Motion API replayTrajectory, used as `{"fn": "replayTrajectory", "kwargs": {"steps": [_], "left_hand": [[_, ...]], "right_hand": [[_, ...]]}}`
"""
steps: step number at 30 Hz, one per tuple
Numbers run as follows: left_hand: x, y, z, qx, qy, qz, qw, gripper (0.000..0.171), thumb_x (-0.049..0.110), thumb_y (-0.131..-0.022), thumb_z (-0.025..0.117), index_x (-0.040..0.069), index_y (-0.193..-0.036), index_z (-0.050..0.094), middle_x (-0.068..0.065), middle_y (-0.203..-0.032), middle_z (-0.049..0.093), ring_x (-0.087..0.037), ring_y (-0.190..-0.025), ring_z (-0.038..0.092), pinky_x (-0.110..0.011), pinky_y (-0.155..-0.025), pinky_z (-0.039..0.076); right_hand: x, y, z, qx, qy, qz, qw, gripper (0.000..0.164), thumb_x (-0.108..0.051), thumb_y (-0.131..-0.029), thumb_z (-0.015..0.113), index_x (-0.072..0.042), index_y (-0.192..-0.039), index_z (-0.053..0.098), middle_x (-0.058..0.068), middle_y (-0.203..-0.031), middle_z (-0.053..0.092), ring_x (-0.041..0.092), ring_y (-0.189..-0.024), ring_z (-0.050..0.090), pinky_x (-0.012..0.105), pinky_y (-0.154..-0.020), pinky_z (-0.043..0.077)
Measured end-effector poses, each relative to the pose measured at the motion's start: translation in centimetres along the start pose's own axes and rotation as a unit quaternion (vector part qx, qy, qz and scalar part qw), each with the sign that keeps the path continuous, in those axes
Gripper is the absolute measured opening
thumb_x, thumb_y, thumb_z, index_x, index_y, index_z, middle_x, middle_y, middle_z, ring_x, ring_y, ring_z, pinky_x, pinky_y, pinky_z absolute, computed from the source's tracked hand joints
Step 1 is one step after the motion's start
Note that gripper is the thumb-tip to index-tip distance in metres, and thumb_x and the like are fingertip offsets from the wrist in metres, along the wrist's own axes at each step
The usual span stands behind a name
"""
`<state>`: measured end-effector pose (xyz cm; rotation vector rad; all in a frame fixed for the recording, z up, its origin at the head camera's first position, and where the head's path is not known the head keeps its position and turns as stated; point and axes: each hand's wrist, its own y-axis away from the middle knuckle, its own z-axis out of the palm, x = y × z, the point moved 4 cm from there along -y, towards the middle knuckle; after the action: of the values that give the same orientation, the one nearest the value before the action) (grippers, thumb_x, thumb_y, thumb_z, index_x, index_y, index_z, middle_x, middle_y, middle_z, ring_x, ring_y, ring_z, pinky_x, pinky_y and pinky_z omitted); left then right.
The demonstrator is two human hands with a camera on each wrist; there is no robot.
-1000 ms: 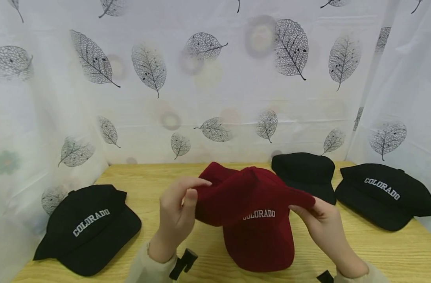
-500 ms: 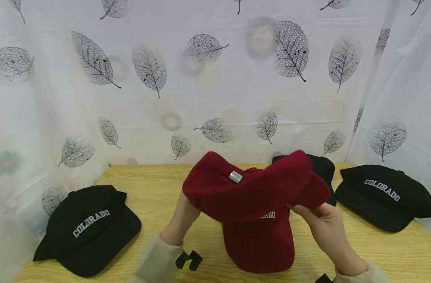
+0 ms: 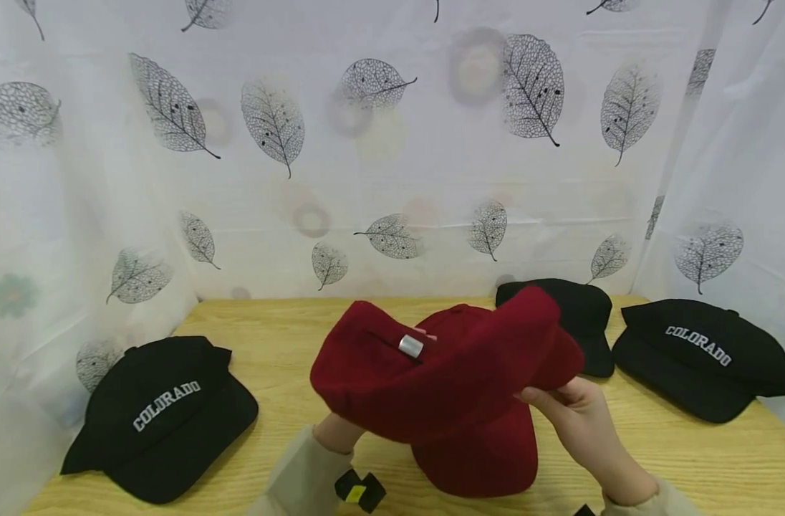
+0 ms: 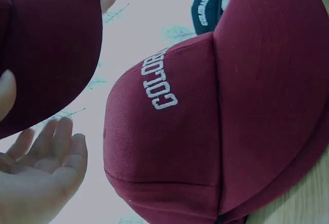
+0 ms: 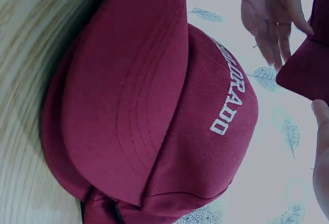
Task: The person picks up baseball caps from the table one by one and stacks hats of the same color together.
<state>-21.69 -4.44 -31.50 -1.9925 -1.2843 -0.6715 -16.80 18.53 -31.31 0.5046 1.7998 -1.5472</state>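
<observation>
Far left of the frame sits the left cap [image 3: 160,430], black and well apart from the hands, so it risks little. The left hand [image 4: 38,183] lies mostly hidden under the held cap [image 3: 431,401] in the head view; the wrist views show its fingers loosely straight rather than curled. With support that light, this end could sag or slip off. The held cap, red, is at the centre of the frame, tilted with its opening towards the camera, in front of the red stack [image 3: 479,462]. Because it screens the stack, a bump could go unseen and knock the top one askew; I cannot tell whether they touch. Right of centre, the right hand [image 3: 579,423] pinches the brim [image 3: 563,362] near its edge, so a turned wrist might swing the whole thing. The back cap [image 3: 560,304], black, could be nudged by a long reach.

As for writing, the left cap reads COLORADO in white. The tag [image 3: 410,347] inside the held cap is silvery, with nothing legible. The stack's lettering is covered in the head view, but the right wrist view shows COLORADO there. The back cap shows none; the right cap [image 3: 708,373], black, reads COLORADO.
</observation>
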Motion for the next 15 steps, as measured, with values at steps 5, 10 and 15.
{"fn": "replayTrajectory", "kwargs": {"steps": [5, 10, 15], "left_hand": [[1.5, 0.8, -0.6, -0.046, 0.37, 0.295, 0.8798, 0.041, 0.013, -0.085, 0.058, -0.002, -0.121, 0.044, 0.002, -0.117, 0.054, -0.008, -0.109, 0.045, -0.026, -0.091, 0.035], [-2.9, -1.0, 0.9, 0.012, 0.239, 0.044, 0.97, 0.048, 0.018, -0.077, 0.068, -0.007, -0.111, 0.046, -0.012, -0.103, 0.056, -0.025, -0.095, 0.05, -0.037, -0.082, 0.04], [-11.5, -2.3, 4.6, 0.001, 0.003, -0.076, 0.9971, 0.037, 0.028, -0.084, 0.06, 0.001, -0.106, 0.045, -0.005, -0.089, 0.048, -0.021, -0.084, 0.042, -0.035, -0.073, 0.037]], "right_hand": [[0.3, 0.1, 0.2, -0.019, -0.011, 0.04, 0.999, 0.038, 0.021, -0.079, 0.048, -0.001, -0.105, 0.063, 0.005, -0.097, 0.065, 0.015, -0.085, 0.062, 0.024, -0.072, 0.048], [0.3, 0.1, 0.3, -0.033, -0.027, 0.047, 0.998, 0.039, 0.022, -0.08, 0.046, -0.001, -0.107, 0.062, 0.006, -0.099, 0.064, 0.016, -0.087, 0.062, 0.028, -0.072, 0.048], [0.2, 0.0, 0.0, -0.013, -0.001, 0.062, 0.998, 0.037, 0.02, -0.081, 0.046, -0.004, -0.104, 0.063, 0.003, -0.096, 0.065, 0.015, -0.081, 0.063, 0.028, -0.068, 0.05]]}}
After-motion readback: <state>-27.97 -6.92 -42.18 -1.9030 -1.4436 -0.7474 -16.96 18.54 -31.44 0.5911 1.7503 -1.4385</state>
